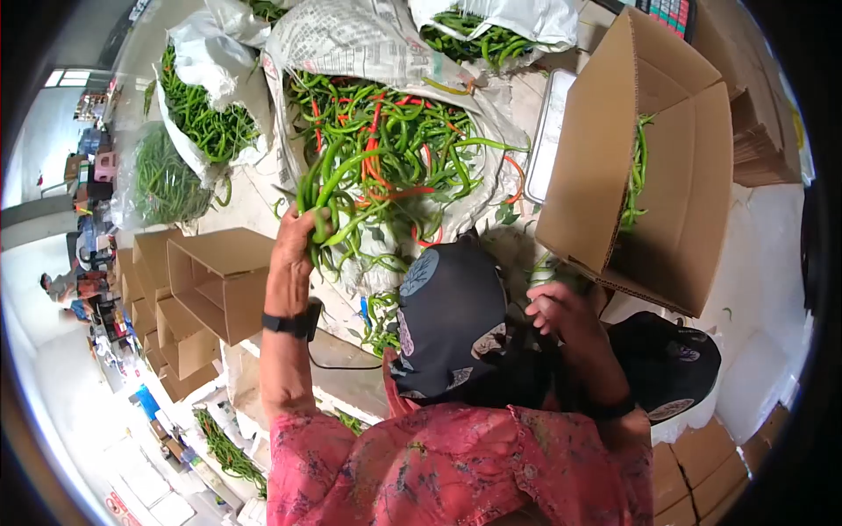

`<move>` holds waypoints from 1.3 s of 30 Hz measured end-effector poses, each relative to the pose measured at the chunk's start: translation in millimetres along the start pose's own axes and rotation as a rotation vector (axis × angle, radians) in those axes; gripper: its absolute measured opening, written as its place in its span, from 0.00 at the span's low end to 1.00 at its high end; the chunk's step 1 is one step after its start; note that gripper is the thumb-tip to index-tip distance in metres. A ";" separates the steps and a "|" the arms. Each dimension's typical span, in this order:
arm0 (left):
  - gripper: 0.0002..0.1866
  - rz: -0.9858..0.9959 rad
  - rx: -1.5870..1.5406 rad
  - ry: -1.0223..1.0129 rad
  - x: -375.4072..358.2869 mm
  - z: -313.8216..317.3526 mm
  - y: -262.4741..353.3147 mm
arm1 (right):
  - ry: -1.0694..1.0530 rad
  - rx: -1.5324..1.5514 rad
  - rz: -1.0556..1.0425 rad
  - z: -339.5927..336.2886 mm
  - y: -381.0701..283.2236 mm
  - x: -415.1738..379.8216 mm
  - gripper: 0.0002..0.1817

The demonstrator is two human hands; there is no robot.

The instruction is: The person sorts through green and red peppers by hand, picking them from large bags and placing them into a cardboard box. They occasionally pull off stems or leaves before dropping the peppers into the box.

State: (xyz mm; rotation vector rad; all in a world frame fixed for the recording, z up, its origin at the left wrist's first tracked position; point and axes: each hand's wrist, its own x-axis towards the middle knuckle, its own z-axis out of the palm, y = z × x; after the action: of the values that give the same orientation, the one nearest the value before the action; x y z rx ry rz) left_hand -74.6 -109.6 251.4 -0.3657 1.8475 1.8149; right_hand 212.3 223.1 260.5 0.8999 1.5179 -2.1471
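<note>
One large white sack (pixel 351 39) lies open at the far centre, its mouth filled with green peppers (pixel 408 136), red peppers (pixel 374 145) scattered among them. To the right stands a tall cardboard carton (pixel 588 149), flaps raised, with some green peppers visible inside. Two smaller white sacks, one far left (pixel 230 81) and one far centre (pixel 539 22), also hold green peppers. At left, an open brown box (pixel 241 302) stands beside others. A knee in dark patterned cloth (pixel 456 298) lies between the hands, near the large sack. Left hand (pixel 304 230): fingers closed around a bunch of green peppers (pixel 338 180), raised over the sack's left side. Right hand (pixel 561 311): fingers curled inward, just left of the carton's near edge; whether they grip anything cannot be told. Smallest, a black wristband (pixel 285 323) encircles the left wrist.
</note>
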 end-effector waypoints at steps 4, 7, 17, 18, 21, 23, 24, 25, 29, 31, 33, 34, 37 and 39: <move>0.23 0.139 -0.435 -0.336 -64.2 66.0 80.3 | -0.047 -0.033 -0.145 9.7 -35.3 -21.5 0.14; 0.29 0.219 -0.299 -0.504 -79.8 86.4 97.7 | -0.065 -0.090 -0.258 26.0 -79.8 -37.1 0.12; 0.32 0.149 0.049 -0.379 -170.5 164.5 100.2 | 0.031 -0.124 -0.812 73.0 -140.4 -47.7 0.15; 0.30 0.122 0.115 -0.361 -179.9 172.5 97.5 | -0.027 -0.103 -0.828 74.0 -142.5 -46.2 0.15; 0.23 0.042 -0.010 -0.461 -182.4 176.2 79.2 | -0.162 0.129 -0.554 65.4 -136.6 -48.7 0.12; 0.22 0.036 0.005 -0.489 -185.0 181.4 62.3 | -0.202 0.099 -0.663 51.1 -120.0 -44.9 0.14; 0.21 0.021 0.027 -0.495 -188.2 185.9 54.2 | -0.181 0.094 -0.713 49.4 -108.5 -43.3 0.15; 0.21 0.013 0.016 -0.523 -188.5 187.9 45.4 | -0.149 0.043 -0.695 46.3 -102.5 -44.2 0.16; 0.21 0.006 -0.061 -0.485 -194.7 189.0 30.5 | -0.089 0.114 -0.605 29.3 -85.2 -53.2 0.12; 0.20 -0.003 -0.110 -0.469 -194.4 187.4 27.7 | -0.123 0.120 -0.580 14.6 -82.0 -63.0 0.10; 0.18 -0.038 -0.227 -0.466 -190.6 184.9 23.0 | -0.146 0.204 -0.572 5.9 -71.5 -75.6 0.09; 0.18 -0.040 -0.226 -0.461 -190.9 183.8 21.9 | -0.150 0.206 -0.569 1.1 -67.8 -83.8 0.09; 0.16 -0.057 -0.326 -0.422 -193.1 180.0 21.8 | -0.006 -0.334 -0.279 -32.7 -32.7 -88.3 0.12; 0.16 0.008 -0.257 -0.368 -196.1 183.6 19.0 | 0.296 -0.730 -0.492 -21.9 -26.9 -103.0 0.15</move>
State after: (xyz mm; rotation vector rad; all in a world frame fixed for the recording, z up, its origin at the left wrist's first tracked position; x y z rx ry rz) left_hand 109.6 40.2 378.6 -0.1026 1.3749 1.9761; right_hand 277.6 246.1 344.4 0.6295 2.6401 -1.5166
